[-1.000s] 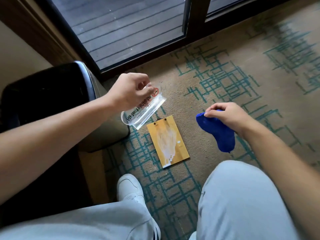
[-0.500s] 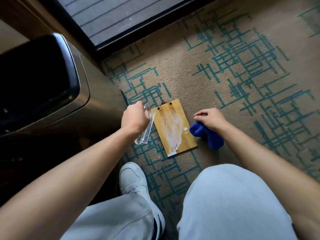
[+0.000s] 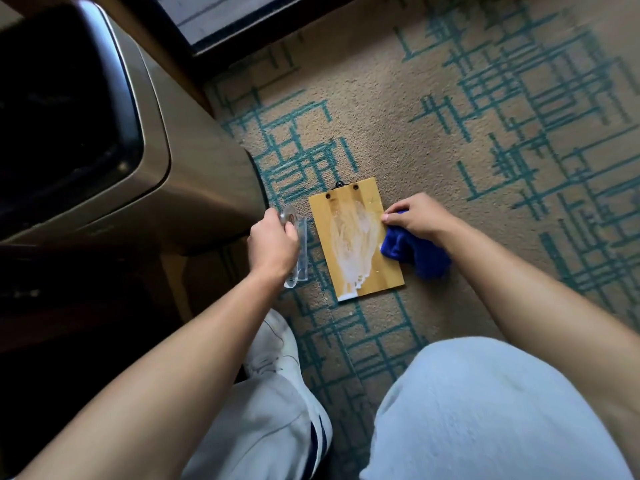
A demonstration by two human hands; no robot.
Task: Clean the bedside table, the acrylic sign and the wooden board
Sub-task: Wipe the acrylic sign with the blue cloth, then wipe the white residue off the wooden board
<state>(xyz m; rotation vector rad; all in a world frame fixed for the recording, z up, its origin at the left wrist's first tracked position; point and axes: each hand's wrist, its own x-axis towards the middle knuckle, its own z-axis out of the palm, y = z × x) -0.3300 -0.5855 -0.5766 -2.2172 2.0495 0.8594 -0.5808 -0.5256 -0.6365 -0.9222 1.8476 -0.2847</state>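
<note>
L hand (image 3: 273, 242) is gripping the sign (image 3: 298, 247), fingers curled round it; clear acrylic, prob. stiff, slick, so hold by edges. R hand (image 3: 417, 218) is pinching the cloth (image 3: 415, 252). Board (image 3: 356, 239) is lying on the carpet (image 3: 433, 109) betw. both hands, touching R fingertips, smeared white.

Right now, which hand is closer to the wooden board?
Right. The right hand touches the wooden board's right edge, holding the blue cloth; the left hand is just off its left side.

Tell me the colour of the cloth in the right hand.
Deep blue: the cloth shows in the head view, bunched under the right hand.
</note>
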